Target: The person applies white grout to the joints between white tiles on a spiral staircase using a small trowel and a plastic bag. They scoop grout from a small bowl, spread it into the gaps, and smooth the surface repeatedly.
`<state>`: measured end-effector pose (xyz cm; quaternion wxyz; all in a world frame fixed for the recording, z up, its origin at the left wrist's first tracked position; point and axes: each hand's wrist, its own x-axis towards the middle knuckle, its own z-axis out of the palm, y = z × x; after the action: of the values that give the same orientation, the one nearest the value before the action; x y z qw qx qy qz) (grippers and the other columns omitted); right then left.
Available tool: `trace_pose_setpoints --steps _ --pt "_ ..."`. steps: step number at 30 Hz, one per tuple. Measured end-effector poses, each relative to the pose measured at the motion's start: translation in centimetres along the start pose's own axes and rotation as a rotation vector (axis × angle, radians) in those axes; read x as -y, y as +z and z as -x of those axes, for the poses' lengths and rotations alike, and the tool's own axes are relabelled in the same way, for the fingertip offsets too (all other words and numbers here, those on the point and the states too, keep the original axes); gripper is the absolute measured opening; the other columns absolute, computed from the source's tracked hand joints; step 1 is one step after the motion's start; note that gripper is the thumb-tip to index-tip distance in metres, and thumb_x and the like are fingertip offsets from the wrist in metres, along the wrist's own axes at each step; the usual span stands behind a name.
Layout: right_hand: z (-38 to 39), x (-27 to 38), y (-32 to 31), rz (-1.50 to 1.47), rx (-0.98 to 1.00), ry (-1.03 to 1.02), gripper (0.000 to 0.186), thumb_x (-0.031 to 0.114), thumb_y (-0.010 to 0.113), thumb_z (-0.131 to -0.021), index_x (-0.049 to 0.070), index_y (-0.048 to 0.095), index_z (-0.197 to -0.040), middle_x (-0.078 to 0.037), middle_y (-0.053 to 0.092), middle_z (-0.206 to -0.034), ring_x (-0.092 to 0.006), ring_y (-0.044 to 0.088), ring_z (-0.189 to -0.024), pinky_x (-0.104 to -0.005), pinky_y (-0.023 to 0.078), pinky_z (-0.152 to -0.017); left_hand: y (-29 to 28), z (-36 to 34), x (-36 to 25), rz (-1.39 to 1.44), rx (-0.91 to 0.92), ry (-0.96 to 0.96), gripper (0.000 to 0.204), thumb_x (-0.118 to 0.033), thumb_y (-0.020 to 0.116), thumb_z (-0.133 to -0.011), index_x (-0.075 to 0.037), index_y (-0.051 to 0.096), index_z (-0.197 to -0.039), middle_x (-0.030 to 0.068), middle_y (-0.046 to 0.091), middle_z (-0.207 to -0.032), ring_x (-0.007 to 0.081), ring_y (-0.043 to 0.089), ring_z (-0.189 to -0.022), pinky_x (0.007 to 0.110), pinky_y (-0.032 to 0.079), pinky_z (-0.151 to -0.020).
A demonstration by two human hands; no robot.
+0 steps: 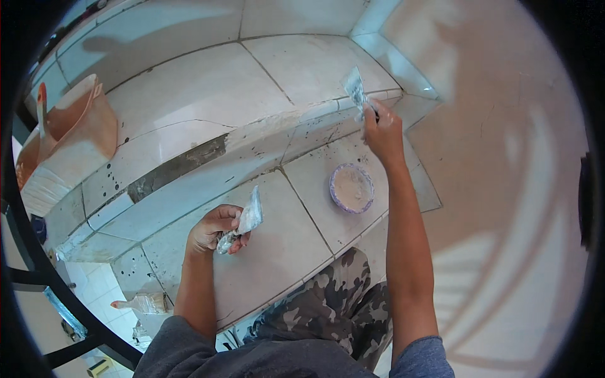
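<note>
Tiled steps (252, 252) run up to a pale wall (491, 126), and the view's dark round rim cuts off their far ends. Smeared white, the left scraper (253, 211) is pinched between the thumb and fingers of the left hand (214, 228), above the lower step; the other fingertips are partly hidden behind it. At the upper step's edge, near the corner, the right hand (383, 129) has its fingers wrapped around the right scraper (355, 87), covering most of the handle; whether the blade touches tile I cannot tell. Just beside the right forearm, a bowl (331, 188) holds pale paste or powder, hard to say which. Far left, a brush (43, 116) stands in a bucket (104, 126), its lower end unclear.
</note>
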<state>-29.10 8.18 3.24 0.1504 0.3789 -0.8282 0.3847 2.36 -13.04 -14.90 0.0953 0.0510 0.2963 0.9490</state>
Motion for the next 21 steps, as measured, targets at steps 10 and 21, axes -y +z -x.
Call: trace_pose_setpoints --steps 10,21 --pt "4.2 5.0 2.9 -0.065 0.017 0.006 0.03 0.021 0.055 -0.099 -0.003 0.069 -0.112 -0.007 0.062 -0.064 -0.0121 0.053 -0.05 -0.0314 0.044 -0.052 0.6 0.4 -0.4 -0.004 -0.029 -0.013 0.027 -0.018 0.07 -0.088 0.007 0.061 -0.096 0.0217 0.067 -0.077 0.0205 0.065 -0.051 0.03 0.052 -0.042" --pt "5.6 9.8 3.3 -0.099 0.108 0.047 0.026 0.013 0.057 -0.096 -0.005 0.069 -0.11 -0.023 0.071 -0.086 -0.0296 0.068 -0.074 -0.0361 0.052 -0.074 0.5 0.1 -0.3 -0.022 -0.02 -0.016 0.034 -0.022 0.071 -0.088 0.009 0.062 -0.097 0.0205 0.067 -0.075 0.0198 0.066 -0.051 0.029 0.052 -0.041"
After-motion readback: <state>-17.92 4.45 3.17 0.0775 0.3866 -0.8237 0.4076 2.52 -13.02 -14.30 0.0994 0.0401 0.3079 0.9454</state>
